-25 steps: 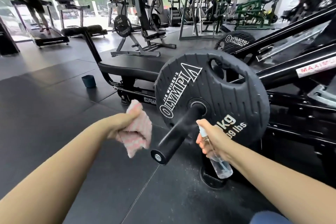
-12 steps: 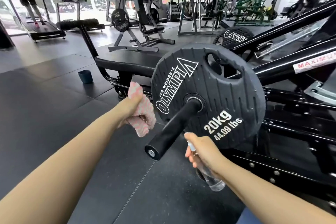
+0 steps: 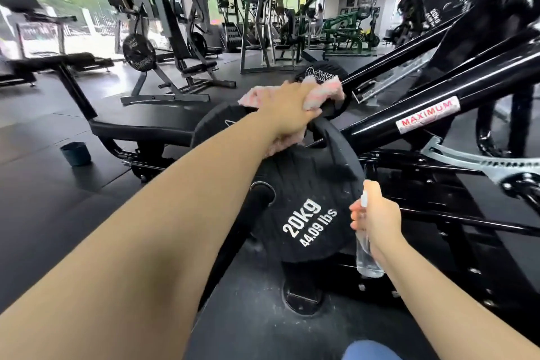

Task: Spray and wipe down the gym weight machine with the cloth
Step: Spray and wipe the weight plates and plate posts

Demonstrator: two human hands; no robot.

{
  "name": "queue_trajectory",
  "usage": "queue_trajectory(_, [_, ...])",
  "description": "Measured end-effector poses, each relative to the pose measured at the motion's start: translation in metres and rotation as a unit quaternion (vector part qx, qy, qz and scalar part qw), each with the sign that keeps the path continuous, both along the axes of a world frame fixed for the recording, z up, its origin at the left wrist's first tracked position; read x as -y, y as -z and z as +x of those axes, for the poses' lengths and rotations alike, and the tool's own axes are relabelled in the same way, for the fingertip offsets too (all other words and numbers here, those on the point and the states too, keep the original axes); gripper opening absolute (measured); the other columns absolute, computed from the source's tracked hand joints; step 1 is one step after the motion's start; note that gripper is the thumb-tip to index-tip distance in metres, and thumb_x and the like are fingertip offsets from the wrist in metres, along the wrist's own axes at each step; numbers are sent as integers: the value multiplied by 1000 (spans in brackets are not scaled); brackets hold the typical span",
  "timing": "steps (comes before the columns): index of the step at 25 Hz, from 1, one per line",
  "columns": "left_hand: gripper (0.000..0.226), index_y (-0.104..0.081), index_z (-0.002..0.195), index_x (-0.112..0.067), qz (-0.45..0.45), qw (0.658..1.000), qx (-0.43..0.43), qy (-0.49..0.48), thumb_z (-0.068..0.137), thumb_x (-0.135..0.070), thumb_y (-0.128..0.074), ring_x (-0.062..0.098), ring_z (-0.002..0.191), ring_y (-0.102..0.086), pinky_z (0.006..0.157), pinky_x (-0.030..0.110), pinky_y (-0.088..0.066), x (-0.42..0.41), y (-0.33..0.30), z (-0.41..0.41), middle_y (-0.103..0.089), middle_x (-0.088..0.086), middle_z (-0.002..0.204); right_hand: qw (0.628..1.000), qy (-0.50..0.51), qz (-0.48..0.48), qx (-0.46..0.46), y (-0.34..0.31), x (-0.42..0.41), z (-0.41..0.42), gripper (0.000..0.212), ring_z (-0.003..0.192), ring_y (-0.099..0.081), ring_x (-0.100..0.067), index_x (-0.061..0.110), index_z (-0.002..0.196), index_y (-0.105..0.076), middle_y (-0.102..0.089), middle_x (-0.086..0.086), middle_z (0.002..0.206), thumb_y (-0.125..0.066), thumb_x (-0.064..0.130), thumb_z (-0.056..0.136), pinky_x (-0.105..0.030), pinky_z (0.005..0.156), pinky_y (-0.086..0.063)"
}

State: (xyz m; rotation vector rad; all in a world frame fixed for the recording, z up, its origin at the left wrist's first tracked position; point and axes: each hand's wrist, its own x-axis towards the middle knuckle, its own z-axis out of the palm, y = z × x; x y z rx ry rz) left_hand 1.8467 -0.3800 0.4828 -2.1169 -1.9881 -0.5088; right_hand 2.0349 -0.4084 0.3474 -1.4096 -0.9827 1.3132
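A black 20kg weight plate [image 3: 306,213] hangs on the black machine frame [image 3: 438,102] in the middle of the head view. My left hand [image 3: 289,111] grips a pink-and-white cloth [image 3: 324,90] and presses it against the plate's upper rim. Below and to the right, my right hand [image 3: 375,216] holds a clear spray bottle [image 3: 365,254] upright, its nozzle close to the plate's right edge. My left forearm hides the loading sleeve and much of the plate's left face.
A second plate [image 3: 321,73] sits behind the cloth. A padded black bench [image 3: 140,126] extends left, with a small dark cup [image 3: 76,153] on the floor mat beside it. Other machines and several people fill the far room.
My left hand has moved up and right with the cloth, from beside the sleeve onto the plate's top rim. The right hand with the bottle has shifted right, and the view has come closer.
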Motion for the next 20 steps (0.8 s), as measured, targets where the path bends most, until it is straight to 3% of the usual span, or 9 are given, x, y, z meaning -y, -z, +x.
queue_trajectory(3, [48, -47, 127, -22, -38, 989, -133, -44, 92, -54, -40, 33, 122, -42, 99, 45, -32, -10, 8, 10, -51, 8, 128, 1000, 13, -26, -4, 14, -5, 10, 59, 43, -46, -17, 2, 60, -59, -50, -3, 48, -54, 55, 86, -30, 59, -45])
queue_trajectory(6, [54, -44, 130, -22, -1, 987, -148, -68, 91, -59, -40, 33, 123, -39, 98, 48, -33, -10, 18, 2, -47, 8, 132, 999, 16, -26, 34, 27, -6, 9, 57, 44, -47, -18, 4, 58, -59, -51, -1, 43, -55, 54, 85, -41, 70, -51])
queue_trajectory(10, [56, -44, 129, -21, 25, 990, -128, -60, 90, -60, -38, 33, 124, -38, 96, 48, -33, -11, 19, -9, -45, 8, 133, 994, -11, -15, 105, 43, 3, -2, 52, 49, -52, -22, 7, 54, -60, -56, -2, 47, -51, 48, 84, -45, 78, -52])
queue_trajectory(14, [60, -41, 134, -15, 36, 994, -87, -60, 92, -57, -38, 35, 121, -40, 98, 44, -31, -10, 18, -33, -45, 14, 133, 993, -40, -36, 104, 49, 3, -7, 64, 47, -51, -20, 5, 60, -62, -55, -3, 47, -52, 64, 82, -41, 77, -53])
queue_trajectory(20, [60, -44, 128, -4, 81, 987, 55, -129, 93, -53, -42, 42, 115, -48, 92, 43, -36, -9, 26, -90, -51, 24, 126, 984, -45, 24, 171, 42, -4, -11, 53, 49, -56, -19, 12, 51, -61, -59, 1, 48, -48, 53, 82, -45, 80, -54])
